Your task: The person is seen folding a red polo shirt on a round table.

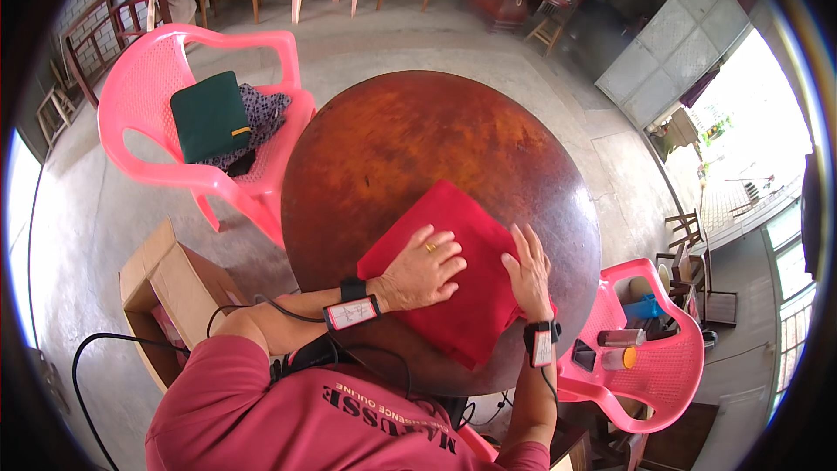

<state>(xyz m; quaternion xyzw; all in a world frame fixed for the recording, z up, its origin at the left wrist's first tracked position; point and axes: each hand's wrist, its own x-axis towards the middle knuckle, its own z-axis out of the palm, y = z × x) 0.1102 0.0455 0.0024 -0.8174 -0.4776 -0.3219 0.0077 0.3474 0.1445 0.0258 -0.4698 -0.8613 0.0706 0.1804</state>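
A folded red cloth (451, 222) lies on a round, dark brown wooden table (405, 124), near its front edge. My left hand (422, 271) rests palm down across the cloth's left half, fingers spread, with a gold-coloured ring on one finger. At the cloth's right edge, my right hand (531, 271) touches it with the fingers pointing away from me. Neither hand grips anything. Each wrist wears a black strap with a small device and a cable. Part of the cloth is hidden under my hands.
A pink plastic armchair (147, 85) at left holds a dark green folded item (212, 116) and patterned fabric (265, 108). An open cardboard box (180, 281) stands below it. Another pink chair (667, 366) at right bears a jar with an orange lid (618, 358) and a phone-like black object (582, 356).
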